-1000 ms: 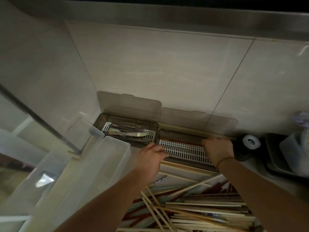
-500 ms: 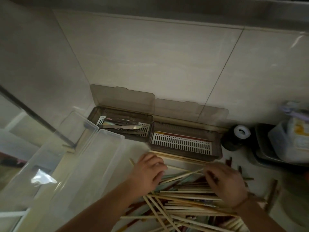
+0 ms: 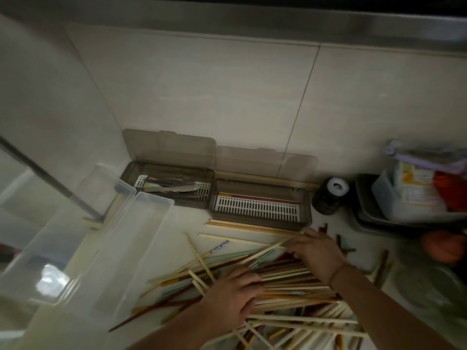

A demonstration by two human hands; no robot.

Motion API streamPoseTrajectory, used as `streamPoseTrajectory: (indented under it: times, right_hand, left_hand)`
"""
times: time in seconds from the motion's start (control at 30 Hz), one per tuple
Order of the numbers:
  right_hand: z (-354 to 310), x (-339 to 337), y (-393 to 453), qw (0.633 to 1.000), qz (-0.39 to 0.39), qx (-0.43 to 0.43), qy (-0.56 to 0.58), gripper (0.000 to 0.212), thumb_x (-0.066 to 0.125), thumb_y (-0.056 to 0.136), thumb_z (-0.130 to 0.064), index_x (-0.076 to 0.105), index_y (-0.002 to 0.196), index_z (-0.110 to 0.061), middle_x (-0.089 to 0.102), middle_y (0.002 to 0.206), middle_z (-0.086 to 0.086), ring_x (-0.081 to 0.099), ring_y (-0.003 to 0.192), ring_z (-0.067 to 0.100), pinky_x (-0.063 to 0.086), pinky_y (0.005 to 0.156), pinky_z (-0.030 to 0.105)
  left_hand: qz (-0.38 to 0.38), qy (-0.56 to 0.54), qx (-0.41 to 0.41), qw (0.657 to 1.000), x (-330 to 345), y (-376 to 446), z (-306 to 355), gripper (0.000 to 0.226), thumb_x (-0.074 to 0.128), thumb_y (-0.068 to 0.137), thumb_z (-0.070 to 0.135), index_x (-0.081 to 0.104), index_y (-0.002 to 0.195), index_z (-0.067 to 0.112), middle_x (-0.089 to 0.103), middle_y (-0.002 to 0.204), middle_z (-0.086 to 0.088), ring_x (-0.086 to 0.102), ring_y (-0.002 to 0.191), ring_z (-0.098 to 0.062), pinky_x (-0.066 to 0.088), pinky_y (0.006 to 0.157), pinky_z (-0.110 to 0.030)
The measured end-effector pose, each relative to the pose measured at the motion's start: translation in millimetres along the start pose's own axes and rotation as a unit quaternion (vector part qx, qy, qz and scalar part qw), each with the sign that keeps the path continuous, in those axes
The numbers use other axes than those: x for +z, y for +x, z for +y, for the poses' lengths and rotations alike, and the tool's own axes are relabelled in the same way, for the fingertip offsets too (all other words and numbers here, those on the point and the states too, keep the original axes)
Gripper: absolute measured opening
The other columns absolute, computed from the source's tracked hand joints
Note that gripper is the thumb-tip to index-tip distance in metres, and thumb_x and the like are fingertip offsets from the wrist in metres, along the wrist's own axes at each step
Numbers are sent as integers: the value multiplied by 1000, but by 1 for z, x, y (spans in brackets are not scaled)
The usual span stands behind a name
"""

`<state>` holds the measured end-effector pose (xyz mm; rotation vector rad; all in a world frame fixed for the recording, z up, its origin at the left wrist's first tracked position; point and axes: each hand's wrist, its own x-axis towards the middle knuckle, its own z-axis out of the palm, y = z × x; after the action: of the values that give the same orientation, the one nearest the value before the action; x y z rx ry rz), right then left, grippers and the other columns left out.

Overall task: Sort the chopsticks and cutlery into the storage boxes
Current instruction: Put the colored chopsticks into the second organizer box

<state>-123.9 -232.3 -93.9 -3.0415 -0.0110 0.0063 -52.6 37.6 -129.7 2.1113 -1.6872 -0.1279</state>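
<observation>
A loose pile of chopsticks [image 3: 290, 281], pale wood, dark brown and pale green, lies on the white counter. My left hand [image 3: 235, 296] lies on the pile's left part with its fingers curled over several sticks. Farther back, my right hand [image 3: 316, 251] holds pale chopsticks at its fingertips, just in front of the right brown storage box [image 3: 260, 221]. That box has a white slotted insert and a red stick along its back. The left brown storage box [image 3: 166, 188] holds metal cutlery. Both lids stand open against the wall.
Two clear plastic boxes [image 3: 141, 238] stand at the left beside a metal pole. A dark jar with a white lid [image 3: 331, 195] sits right of the brown boxes. A metal tray [image 3: 366, 213] with containers stands at the far right. Tiled wall behind.
Both hands came back from the right storage box's edge down onto the chopstick pile. The left hand moved nearer and rightward; the right hand now holds pale sticks. The camera tilted.
</observation>
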Motion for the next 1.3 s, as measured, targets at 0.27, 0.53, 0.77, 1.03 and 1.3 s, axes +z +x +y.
streamPoseTrajectory:
  times: [0.27, 0.53, 0.77, 1.03, 1.3]
  right_hand:
    - [-81, -10, 28, 997, 38, -46, 55, 12, 77, 69, -29, 70, 78, -33, 62, 78, -13, 59, 78, 16, 53, 61, 28]
    - [-121, 4, 52, 995, -99, -21, -2, 24, 53, 88, -25, 65, 108, -29, 63, 110, -4, 49, 111, 25, 43, 87, 39]
    - [-121, -7, 61, 982, -168, 6, -80, 28, 46, 93, -26, 59, 118, -26, 53, 125, -2, 39, 120, 25, 38, 91, 39]
    - [-110, -17, 48, 994, -74, -13, -84, 25, 77, 66, -24, 64, 87, -25, 61, 94, -2, 55, 94, 26, 46, 74, 40]
    - [-39, -59, 29, 995, 48, 35, -77, 49, 88, 46, -7, 63, 84, -25, 66, 75, -3, 63, 65, 22, 41, 66, 31]
  left_hand:
    - [118, 38, -174, 977, -22, -20, -15, 12, 57, 82, 32, 68, 87, 32, 60, 89, 15, 53, 89, -12, 49, 71, -33]
    - [108, 36, -256, 960, -29, -54, -35, 18, 53, 82, 38, 69, 88, 32, 61, 94, 15, 54, 88, -11, 48, 76, -31]
    - [152, -28, -272, 950, -18, -60, -34, 15, 55, 85, 31, 67, 93, 29, 57, 102, 14, 46, 100, -9, 43, 83, -31]
    - [172, -47, -274, 945, -18, -59, -33, 13, 58, 82, 32, 68, 90, 29, 52, 103, 15, 46, 99, -9, 47, 82, -33]
    - [154, -46, -280, 947, -20, -43, -31, 16, 58, 73, 36, 68, 84, 32, 51, 102, 16, 45, 95, -9, 47, 76, -32]
